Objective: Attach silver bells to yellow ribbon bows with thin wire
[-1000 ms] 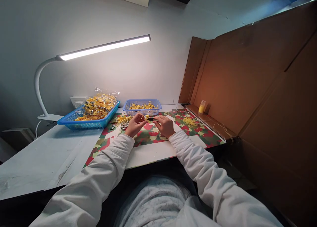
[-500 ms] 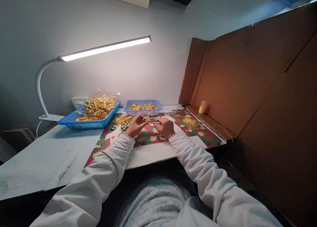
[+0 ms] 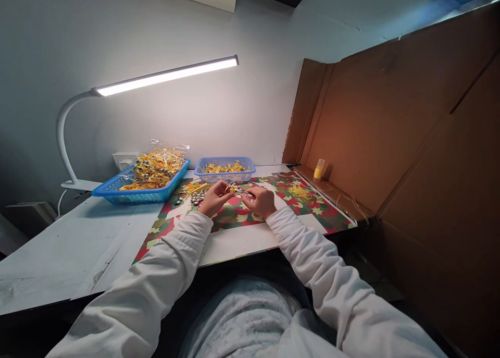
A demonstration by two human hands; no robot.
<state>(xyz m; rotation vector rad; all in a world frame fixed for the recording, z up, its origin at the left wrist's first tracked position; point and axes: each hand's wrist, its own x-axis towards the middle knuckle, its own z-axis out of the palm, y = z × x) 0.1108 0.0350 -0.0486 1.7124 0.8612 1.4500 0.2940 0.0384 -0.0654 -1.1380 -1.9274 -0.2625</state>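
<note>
Small yellow piece: we see it between the two hands, above the patterned sheet, at the fingertips of the left hand. That hand has its thumb and fingers pinched together on the piece. The right hand is closed around a slim metal tool, whose tip points at the piece; we cannot tell whether the two touch. The hands are near each other but apart.

Just beyond the left hand we find silvery bead-like pieces in a loose heap, with yellow strips next to them. To the right of the right hand lies a tangle of thin yellow strands on the same sheet. Behind the hands stands a small periwinkle-blue basket of yellow pieces, and to its left we see a larger bright-blue basket, heaped with yellow and silvery pieces under clear plastic. A lit bar lamp hangs over both baskets.
</note>
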